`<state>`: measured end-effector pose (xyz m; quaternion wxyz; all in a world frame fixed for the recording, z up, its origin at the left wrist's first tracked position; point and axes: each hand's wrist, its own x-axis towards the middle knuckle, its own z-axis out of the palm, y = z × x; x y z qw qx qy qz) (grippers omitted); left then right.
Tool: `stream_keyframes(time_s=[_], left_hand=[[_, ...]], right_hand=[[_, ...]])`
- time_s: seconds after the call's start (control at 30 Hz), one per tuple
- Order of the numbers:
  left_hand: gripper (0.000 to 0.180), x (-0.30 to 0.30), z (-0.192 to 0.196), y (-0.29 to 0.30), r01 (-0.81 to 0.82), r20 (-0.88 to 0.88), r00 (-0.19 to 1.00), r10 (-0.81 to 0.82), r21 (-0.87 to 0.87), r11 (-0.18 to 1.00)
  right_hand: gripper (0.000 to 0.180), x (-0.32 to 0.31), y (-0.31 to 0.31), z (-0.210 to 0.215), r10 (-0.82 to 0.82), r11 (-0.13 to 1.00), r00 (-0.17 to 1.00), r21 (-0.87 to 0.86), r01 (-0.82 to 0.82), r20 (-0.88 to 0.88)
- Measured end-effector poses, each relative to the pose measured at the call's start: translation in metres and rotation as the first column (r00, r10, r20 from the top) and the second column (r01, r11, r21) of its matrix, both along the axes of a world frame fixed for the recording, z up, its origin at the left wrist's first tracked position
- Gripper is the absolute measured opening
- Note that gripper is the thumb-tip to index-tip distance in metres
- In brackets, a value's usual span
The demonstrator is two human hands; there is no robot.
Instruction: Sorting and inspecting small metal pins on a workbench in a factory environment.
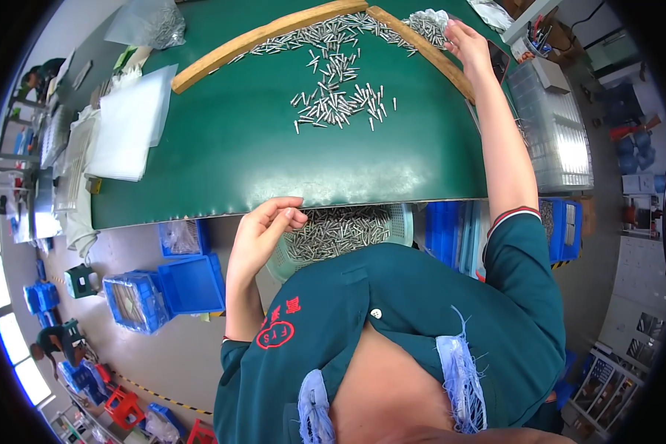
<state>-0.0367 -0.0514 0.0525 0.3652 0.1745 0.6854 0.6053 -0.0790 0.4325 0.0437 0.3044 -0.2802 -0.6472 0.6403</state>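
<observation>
My right hand (466, 41) reaches to the far right corner of the green table (222, 155), fingers on a heap of small metal pins (425, 26) by a crumpled clear bag, beside the right wooden strip (422, 48). More pins (337, 100) lie scattered mid-table and along the left wooden strip (263, 37). My left hand (263, 229) hovers at the table's near edge, fingers loosely curled, above a pale green basket (399, 222) full of pins on my lap; whether it holds a pin is unclear.
Stacked clear plastic sheets (129, 122) lie at the table's left. A clear tray stack (551, 126) stands at the right. Blue crates (163, 288) sit on the floor left, others (562, 229) right. A person (55, 340) crouches far left.
</observation>
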Motion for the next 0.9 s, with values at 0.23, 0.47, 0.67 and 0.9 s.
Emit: stream_keyframes(time_s=[0.23,0.47,0.67,0.9], left_hand=[[0.028,-0.046,-0.024,0.032,-0.178,-0.479,0.872,0.103,-0.113,0.978],[0.04,-0.066,-0.026,0.099,-0.266,-0.823,0.546,-0.153,-0.344,0.9],[0.022,-0.062,-0.04,0.124,-0.216,-0.938,0.31,-0.154,-0.228,0.949],[0.02,-0.036,-0.034,0.094,-0.094,-0.914,0.359,-0.187,-0.235,0.967]], right_hand=[[0.035,0.059,-0.135,0.017,0.698,0.608,0.631,0.185,-0.772,0.338],[0.032,0.074,-0.201,-0.005,0.288,0.343,0.765,0.683,-0.645,0.577],[0.027,0.062,-0.213,-0.013,0.201,0.365,0.806,0.721,-0.589,0.556],[0.017,0.083,-0.213,-0.016,0.368,0.376,0.806,0.718,-0.586,0.464]])
